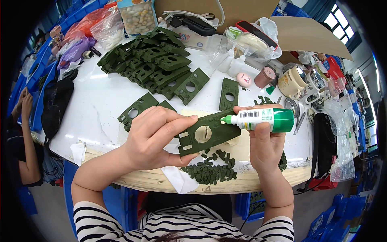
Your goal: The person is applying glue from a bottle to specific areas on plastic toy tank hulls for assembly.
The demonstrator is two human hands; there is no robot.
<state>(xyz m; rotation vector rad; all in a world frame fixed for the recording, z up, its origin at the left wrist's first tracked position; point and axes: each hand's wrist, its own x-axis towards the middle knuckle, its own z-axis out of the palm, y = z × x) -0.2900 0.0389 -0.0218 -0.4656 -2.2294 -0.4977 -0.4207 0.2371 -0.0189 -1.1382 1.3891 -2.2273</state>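
I have a white table [94,111] with a pale edge across the middle of the frame. Left of upper centre, I see dark green moulded panels [151,64] heaped on it. Right of upper centre, a lone panel [229,88] lies near a pink egg-shaped item [243,80] and a brownish cylinder [264,77]. At lower centre, I make out a pile of small green pieces [211,171] beside a white sheet [179,180]

The holed plate [226,131] is matt plastic, the bottle [268,117] glossy plastic, the surface [96,121] smooth and shiny, the cardboard [310,36] matt.
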